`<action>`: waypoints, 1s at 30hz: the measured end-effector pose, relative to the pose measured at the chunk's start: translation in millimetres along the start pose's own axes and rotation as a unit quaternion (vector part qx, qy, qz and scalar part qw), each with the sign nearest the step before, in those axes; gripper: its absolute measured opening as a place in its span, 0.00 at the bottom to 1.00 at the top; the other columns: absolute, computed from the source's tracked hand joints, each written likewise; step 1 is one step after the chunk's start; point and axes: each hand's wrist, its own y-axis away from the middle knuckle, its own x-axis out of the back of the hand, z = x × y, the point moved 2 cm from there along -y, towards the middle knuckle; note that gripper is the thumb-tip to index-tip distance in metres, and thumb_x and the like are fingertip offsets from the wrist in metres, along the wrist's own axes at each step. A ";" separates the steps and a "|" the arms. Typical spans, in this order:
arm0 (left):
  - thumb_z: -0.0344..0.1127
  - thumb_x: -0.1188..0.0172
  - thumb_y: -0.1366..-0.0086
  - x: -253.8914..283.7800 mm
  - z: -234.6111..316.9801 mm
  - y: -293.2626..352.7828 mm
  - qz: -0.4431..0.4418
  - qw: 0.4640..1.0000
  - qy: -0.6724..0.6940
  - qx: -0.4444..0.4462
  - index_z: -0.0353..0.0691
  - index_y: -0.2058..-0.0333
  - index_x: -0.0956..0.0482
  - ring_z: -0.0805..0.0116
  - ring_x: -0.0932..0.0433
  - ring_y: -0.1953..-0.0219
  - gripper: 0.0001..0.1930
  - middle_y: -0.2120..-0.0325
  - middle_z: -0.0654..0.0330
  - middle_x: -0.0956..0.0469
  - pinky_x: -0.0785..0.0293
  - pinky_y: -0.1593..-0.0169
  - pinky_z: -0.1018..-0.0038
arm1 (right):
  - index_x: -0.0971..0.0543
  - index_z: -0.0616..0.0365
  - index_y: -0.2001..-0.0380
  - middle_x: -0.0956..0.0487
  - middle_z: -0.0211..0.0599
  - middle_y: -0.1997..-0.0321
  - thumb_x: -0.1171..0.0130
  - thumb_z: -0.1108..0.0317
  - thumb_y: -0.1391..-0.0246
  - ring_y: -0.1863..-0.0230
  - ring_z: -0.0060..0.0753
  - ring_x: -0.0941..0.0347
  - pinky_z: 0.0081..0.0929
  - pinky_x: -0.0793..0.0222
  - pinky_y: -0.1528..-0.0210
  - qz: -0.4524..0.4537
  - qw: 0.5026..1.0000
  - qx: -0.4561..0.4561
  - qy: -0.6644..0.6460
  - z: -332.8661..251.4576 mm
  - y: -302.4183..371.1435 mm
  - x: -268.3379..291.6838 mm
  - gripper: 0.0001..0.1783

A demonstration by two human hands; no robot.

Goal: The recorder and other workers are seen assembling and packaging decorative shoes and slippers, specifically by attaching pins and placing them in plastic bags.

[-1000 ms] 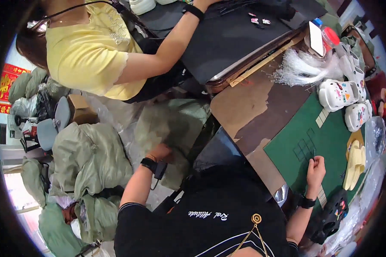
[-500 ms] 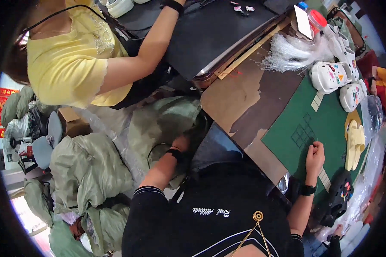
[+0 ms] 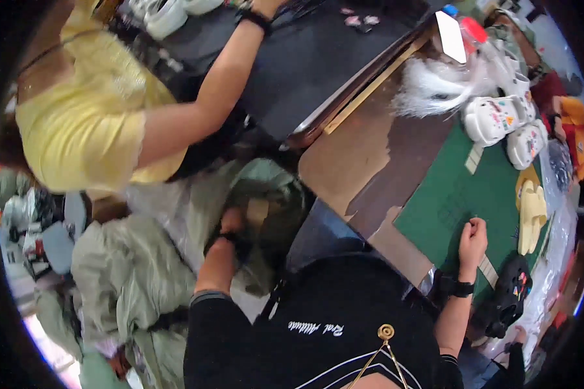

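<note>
My left hand (image 3: 232, 222) is at the mouth of a grey-green sack (image 3: 266, 178) standing below the table. Its fingers are blurred and partly hidden, so its grip cannot be made out. Inside the sack's opening a tan patch (image 3: 257, 212) shows. My right hand (image 3: 474, 241) rests on a green mat (image 3: 428, 207) with its fingers curled together. Whatever they pinch is too small to name. Just beyond the fingertips, dark grid lines (image 3: 454, 204) mark the mat. A pale ruled strip (image 3: 488, 271) lies beside the right wrist.
White clogs (image 3: 493, 120) with charms, yellow slippers (image 3: 531, 217) and a black clog (image 3: 512, 292) line the mat's right side. A bundle of clear strands (image 3: 435, 84) lies farther back. A person in yellow (image 3: 84, 136) works at a black table (image 3: 292, 78). Full sacks (image 3: 130, 272) stand at left.
My left hand has moved left, to the sack's rim, and the sack's mouth shows wider. My right hand has stayed almost in place. The view has shifted slightly.
</note>
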 end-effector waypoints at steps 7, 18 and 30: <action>0.51 0.31 0.54 -36.3 5.4 4.1 0.048 0.984 0.136 0.108 0.42 0.47 0.25 0.48 0.22 0.51 0.35 0.54 0.46 0.22 0.25 0.48 0.56 | 0.27 0.59 0.67 0.30 0.39 0.76 0.42 0.74 0.48 0.77 0.40 0.32 0.34 0.33 0.71 0.020 0.999 0.026 -0.013 -27.3 4.9 -12.0 0.05; 0.42 0.29 0.49 74.1 -65.8 62.1 -0.176 0.832 0.525 -0.029 0.35 0.56 0.20 0.68 0.21 0.65 0.23 0.65 0.60 0.18 0.26 0.63 0.71 | 0.26 0.55 0.65 0.24 0.40 0.70 0.41 0.68 0.48 0.71 0.46 0.25 0.40 0.29 0.70 0.018 0.999 0.013 -0.039 -19.2 6.2 -8.4 0.07; 0.28 0.34 0.44 270.2 -18.2 226.7 -0.246 0.795 0.481 -0.275 0.37 0.47 0.26 0.63 0.22 0.57 0.25 0.57 0.54 0.21 0.27 0.53 0.67 | 0.21 0.61 0.68 0.19 0.43 0.69 0.40 0.65 0.47 0.70 0.37 0.22 0.32 0.27 0.65 0.061 0.977 -0.042 -0.198 0.8 -36.5 10.8 0.10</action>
